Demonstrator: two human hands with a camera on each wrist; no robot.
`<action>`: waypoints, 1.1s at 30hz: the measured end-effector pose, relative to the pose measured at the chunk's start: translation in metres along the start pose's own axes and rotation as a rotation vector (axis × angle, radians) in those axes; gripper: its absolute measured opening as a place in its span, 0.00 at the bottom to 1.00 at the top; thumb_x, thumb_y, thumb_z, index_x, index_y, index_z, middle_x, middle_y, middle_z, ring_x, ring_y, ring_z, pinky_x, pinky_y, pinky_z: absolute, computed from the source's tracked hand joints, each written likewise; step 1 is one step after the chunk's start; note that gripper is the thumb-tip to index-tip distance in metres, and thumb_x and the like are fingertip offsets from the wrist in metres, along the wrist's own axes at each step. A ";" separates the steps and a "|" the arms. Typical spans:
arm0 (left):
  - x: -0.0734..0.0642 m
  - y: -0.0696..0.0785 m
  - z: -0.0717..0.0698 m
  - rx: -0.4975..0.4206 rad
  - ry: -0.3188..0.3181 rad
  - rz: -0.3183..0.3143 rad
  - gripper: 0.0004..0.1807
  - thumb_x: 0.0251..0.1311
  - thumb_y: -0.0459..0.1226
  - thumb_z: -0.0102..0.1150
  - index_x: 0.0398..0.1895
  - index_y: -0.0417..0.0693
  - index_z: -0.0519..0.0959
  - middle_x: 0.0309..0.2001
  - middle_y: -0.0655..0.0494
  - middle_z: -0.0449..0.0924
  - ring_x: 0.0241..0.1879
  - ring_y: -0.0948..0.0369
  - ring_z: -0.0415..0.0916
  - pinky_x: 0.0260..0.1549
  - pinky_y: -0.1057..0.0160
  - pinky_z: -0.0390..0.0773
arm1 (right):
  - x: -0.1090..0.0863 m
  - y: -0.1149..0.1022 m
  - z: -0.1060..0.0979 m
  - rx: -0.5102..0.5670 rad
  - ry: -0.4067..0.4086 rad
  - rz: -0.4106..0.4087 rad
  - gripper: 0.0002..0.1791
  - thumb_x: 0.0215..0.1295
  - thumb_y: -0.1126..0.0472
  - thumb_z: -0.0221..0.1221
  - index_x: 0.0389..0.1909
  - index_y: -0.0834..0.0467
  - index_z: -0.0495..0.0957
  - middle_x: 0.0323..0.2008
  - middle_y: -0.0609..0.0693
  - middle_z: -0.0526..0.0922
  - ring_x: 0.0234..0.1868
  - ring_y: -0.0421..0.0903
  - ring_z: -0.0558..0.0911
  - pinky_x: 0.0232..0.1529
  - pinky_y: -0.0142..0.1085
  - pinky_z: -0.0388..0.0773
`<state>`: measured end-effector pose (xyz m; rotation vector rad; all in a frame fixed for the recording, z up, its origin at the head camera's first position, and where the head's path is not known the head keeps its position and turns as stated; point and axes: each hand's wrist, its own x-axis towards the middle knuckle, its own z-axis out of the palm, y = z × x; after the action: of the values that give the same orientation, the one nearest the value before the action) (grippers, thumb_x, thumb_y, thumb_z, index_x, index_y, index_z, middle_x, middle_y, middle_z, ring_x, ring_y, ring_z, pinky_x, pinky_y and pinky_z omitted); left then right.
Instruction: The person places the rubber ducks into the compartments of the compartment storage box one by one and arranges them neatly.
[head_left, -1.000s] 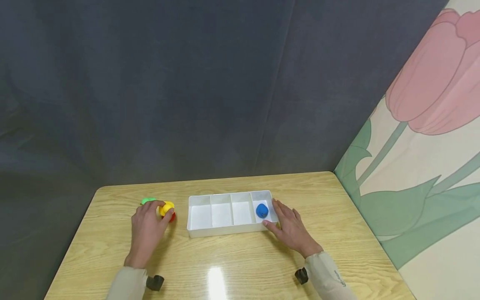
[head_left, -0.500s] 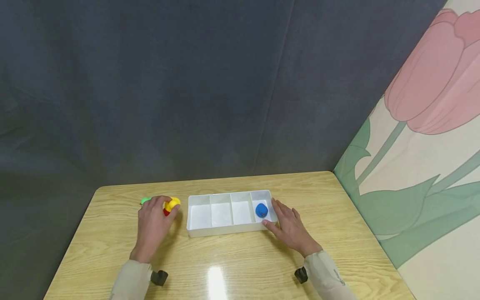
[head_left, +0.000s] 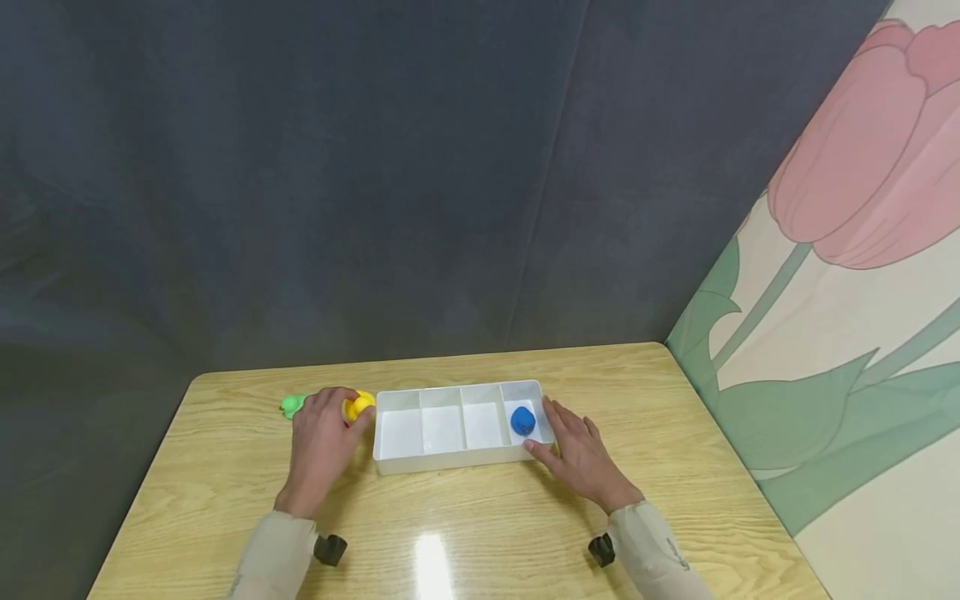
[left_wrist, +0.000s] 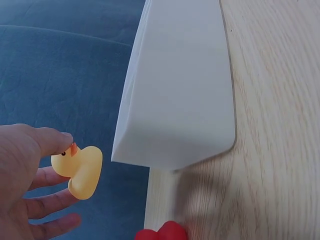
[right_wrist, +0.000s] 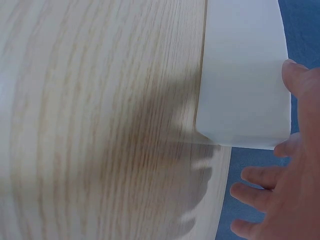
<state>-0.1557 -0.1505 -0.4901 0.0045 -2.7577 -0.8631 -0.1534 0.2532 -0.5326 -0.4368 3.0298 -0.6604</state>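
Observation:
My left hand (head_left: 324,446) pinches a yellow rubber duck (left_wrist: 86,167) between thumb and fingers, above the table just off the left end of a white divided tray (head_left: 450,461). At the other end, my right hand (head_left: 583,462) touches the tray's corner, thumb at the near rim and forefinger against the end wall; its other fingers are spread in the right wrist view. Inside the rightmost compartment sits a blue rounded toy (head_left: 522,421). A green toy duck (head_left: 292,406) lies left of my left hand, which partly covers it. Below the yellow duck, a red toy (left_wrist: 169,232) shows only in part.
The tray's remaining compartments show bare white floors. Beneath everything is a light wooden table (head_left: 495,525), its back edge against a dark curtain (head_left: 360,183). A wall painted with tulips (head_left: 855,333) rises on the right.
My left hand has lifted the yellow duck off to the right, away from the red and green toys and closer to the tray. The right hand and tray stay put.

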 end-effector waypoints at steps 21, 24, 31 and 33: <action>0.008 0.035 0.023 0.019 -0.033 0.070 0.21 0.66 0.45 0.73 0.54 0.39 0.84 0.59 0.40 0.84 0.63 0.38 0.75 0.64 0.36 0.71 | 0.000 0.000 -0.002 -0.013 -0.005 0.006 0.49 0.77 0.36 0.56 0.85 0.61 0.53 0.81 0.67 0.63 0.81 0.69 0.65 0.79 0.74 0.53; 0.009 0.042 0.026 0.014 -0.045 0.080 0.21 0.66 0.45 0.73 0.54 0.40 0.83 0.59 0.41 0.84 0.63 0.39 0.74 0.65 0.36 0.71 | 0.000 -0.001 -0.003 -0.022 -0.008 0.009 0.49 0.77 0.35 0.56 0.85 0.61 0.53 0.81 0.67 0.63 0.80 0.69 0.65 0.79 0.74 0.53; 0.010 0.057 0.034 0.010 -0.068 0.115 0.20 0.66 0.45 0.73 0.53 0.41 0.84 0.58 0.42 0.84 0.62 0.41 0.74 0.64 0.39 0.72 | -0.001 -0.002 -0.005 -0.033 -0.003 0.005 0.49 0.77 0.36 0.57 0.85 0.61 0.54 0.80 0.67 0.64 0.80 0.70 0.65 0.78 0.75 0.54; 0.009 0.060 0.037 0.010 -0.071 0.130 0.20 0.66 0.45 0.73 0.52 0.42 0.84 0.57 0.43 0.84 0.60 0.42 0.75 0.64 0.40 0.72 | -0.001 -0.002 -0.005 -0.038 -0.001 0.002 0.49 0.77 0.36 0.57 0.85 0.61 0.54 0.80 0.67 0.64 0.80 0.70 0.66 0.78 0.75 0.54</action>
<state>-0.1695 -0.0807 -0.4836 -0.2047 -2.7909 -0.8303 -0.1526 0.2539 -0.5273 -0.4350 3.0461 -0.6040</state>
